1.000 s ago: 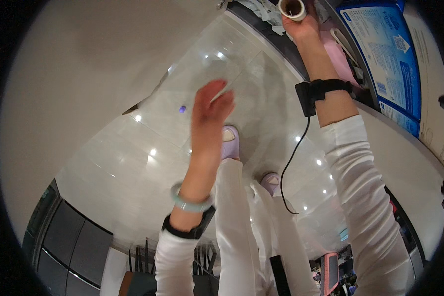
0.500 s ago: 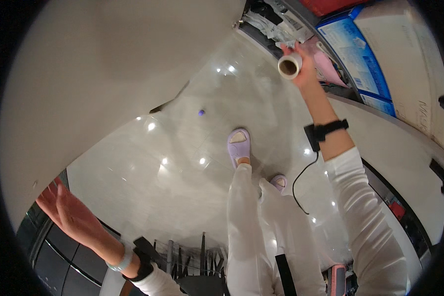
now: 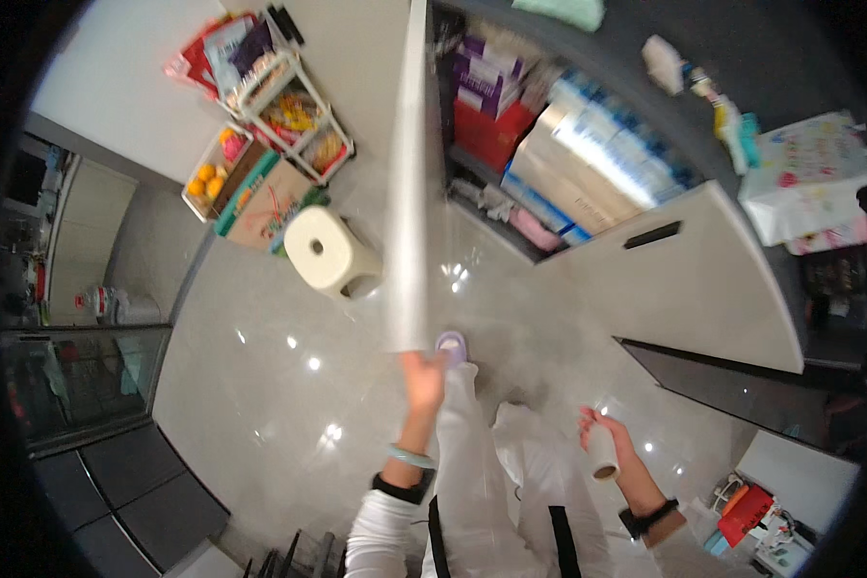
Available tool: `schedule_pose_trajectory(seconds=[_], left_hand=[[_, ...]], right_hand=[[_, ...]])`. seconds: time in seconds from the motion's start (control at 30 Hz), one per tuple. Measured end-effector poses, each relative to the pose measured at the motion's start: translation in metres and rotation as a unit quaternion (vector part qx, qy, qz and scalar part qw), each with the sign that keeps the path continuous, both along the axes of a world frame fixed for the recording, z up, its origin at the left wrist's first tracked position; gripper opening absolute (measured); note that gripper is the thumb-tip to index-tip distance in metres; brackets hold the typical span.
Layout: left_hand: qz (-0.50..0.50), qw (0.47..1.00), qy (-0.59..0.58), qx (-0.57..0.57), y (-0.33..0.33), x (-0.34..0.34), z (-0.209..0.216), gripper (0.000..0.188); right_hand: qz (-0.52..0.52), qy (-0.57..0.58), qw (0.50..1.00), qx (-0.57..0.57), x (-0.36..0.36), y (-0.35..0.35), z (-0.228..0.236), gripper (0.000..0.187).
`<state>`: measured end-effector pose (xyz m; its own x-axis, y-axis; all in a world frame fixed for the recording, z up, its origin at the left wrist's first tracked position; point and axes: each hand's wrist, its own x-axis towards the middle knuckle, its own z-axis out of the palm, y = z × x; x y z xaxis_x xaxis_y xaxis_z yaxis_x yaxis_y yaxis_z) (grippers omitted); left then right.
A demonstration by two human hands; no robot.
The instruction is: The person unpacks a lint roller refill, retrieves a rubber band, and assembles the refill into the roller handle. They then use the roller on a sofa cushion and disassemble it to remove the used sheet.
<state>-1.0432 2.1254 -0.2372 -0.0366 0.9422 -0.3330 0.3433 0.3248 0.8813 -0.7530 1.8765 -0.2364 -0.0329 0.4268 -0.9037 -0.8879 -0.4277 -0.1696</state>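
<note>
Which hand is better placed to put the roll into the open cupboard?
Right, probably: the right hand holds the roll, while the left hand is on the door edge, holding the cupboard open.

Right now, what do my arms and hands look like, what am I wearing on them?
Both arms are in long white sleeves. The left hand is bare, with a pale green bangle above a black wristband. The right hand is bare too, with a black strap around that wrist.
</note>
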Motion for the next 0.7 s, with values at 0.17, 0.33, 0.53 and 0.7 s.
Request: schedule_pose_trajectory(seconds=[0.17,0.33,0.53,0.7], left_hand=[[-0.217,0.965,-0.132,0.057,0.0,0.159,0.025,0.094],[-0.293,0.937,-0.176,-0.076,0.035,0.304,0.058,0.099],[-0.197,0.898,-0.314,-0.236,0.081,0.312,0.052,0.07],[-0.135,0.943,-0.277,-0.121,0.098,0.313,0.037,0.017]], right_hand=[[-0.099,-0.121,0.988,0.009,0.055,-0.151,0.109,0.033],[-0.293,-0.26,0.919,0.038,0.059,-0.257,0.188,0.029],[-0.522,-0.255,0.812,0.065,-0.025,-0.331,0.221,0.026],[-0.65,-0.249,0.717,0.043,-0.105,-0.366,0.221,0.027]])
